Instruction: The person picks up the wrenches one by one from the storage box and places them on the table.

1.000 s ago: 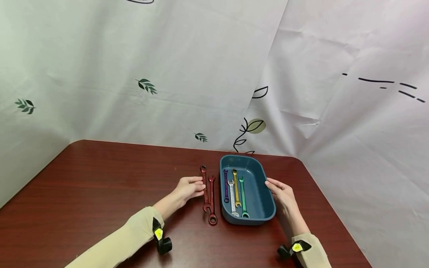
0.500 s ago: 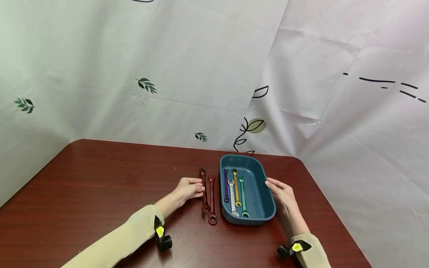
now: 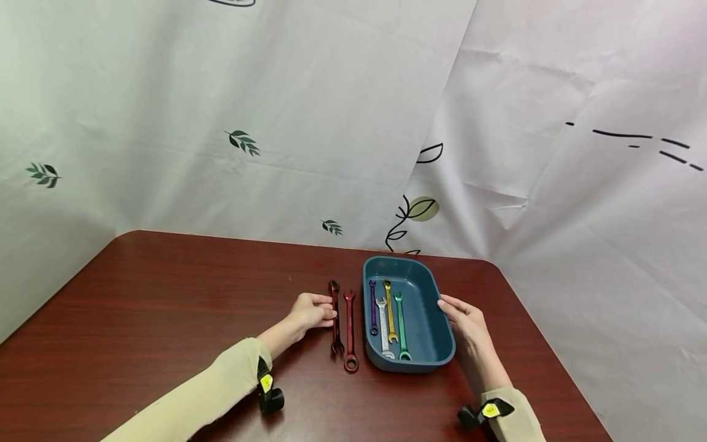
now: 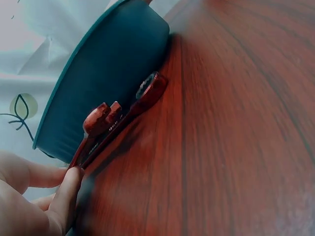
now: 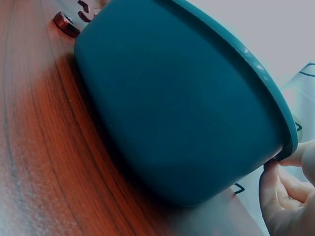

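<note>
Thumb and fingers of my left hand (image 3: pixel 313 312) pinch the middle of a red combination wrench (image 3: pixel 336 328). In the left wrist view this wrench (image 4: pixel 96 120) appears raised a little off the table, its open end towards the camera. Just right of it, a second red wrench (image 3: pixel 350 331) lies on the table, its ring end nearest the person. My right hand (image 3: pixel 465 319) grips the right rim of a blue plastic bin (image 3: pixel 431 365). Inside the bin lie a purple wrench (image 3: pixel 373 307), a silver wrench (image 3: pixel 383 328), a yellow wrench (image 3: pixel 390 312) and a green wrench (image 3: pixel 401 325).
All of this stands on a dark red wood-grain table (image 3: pixel 182 294), the bin being near its back right. Behind the table hangs a pale printed cloth (image 3: pixel 276 123). A small camera (image 3: pixel 270 399) is strapped to the left wrist, another (image 3: pixel 469 417) to the right.
The wrench in my left hand has shifted slightly towards the person and straightened, its lower end now apart from the second red wrench. The right hand and the bin stay put.
</note>
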Tool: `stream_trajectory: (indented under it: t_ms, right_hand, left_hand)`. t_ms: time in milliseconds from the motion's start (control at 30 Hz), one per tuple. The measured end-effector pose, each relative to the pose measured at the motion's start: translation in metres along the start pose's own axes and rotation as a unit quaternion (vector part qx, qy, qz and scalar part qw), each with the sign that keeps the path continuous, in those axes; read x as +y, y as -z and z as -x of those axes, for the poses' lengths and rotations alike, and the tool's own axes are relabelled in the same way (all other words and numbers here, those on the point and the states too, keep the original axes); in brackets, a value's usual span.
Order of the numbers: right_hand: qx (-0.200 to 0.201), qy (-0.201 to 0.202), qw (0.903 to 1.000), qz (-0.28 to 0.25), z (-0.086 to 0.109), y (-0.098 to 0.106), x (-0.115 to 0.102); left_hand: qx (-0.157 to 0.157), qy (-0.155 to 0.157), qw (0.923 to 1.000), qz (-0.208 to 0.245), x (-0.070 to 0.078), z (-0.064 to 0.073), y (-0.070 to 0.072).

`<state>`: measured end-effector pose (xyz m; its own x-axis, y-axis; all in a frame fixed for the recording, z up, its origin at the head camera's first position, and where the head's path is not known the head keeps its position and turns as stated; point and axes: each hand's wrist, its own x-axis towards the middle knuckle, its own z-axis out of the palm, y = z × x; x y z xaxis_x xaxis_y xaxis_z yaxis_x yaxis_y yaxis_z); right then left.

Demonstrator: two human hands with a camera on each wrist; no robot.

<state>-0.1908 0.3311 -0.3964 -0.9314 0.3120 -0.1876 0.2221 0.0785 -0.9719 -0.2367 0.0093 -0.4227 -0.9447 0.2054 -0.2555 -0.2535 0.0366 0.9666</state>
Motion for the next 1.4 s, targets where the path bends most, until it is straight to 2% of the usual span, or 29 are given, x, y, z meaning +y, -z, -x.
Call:
stream_trajectory:
  t_ms: [267,567,800,967,1133,1400]
  right_hand:
    - [0.003,-0.005,0.9996,-0.027,0.0004,-0.0011,0.0001]
    - [0.001,0.001,1.0000,0.002,0.0010,0.0001,0.0011]
    - [0.001,-0.001,0.9997,-0.025,0.0014,-0.0010,0.0009]
    - [-0.004,0.001,0.9999,-0.013,0.0019,-0.0003,0.0004]
    - [-0.005,-0.003,0.9997,-0.025,0.0020,-0.0006,0.0000]
    - [-0.002,0.000,1.0000,-0.006,0.0026,-0.0001,0.0003]
  left_hand:
    - [0.008,-0.014,0.9993,-0.035,-0.0013,0.0014,-0.0004]
    - [0.015,-0.027,0.9962,-0.082,-0.0004,0.0016,-0.0035]
    - [0.025,-0.047,0.9922,-0.113,0.0018,0.0026,-0.0045]
    - [0.028,-0.049,0.9901,-0.129,0.0029,0.0031,-0.0056]
    - [0.035,-0.044,0.9879,-0.144,0.0027,0.0026,-0.0068]
    - [0.040,-0.049,0.9904,-0.123,0.0002,0.0033,-0.0084]
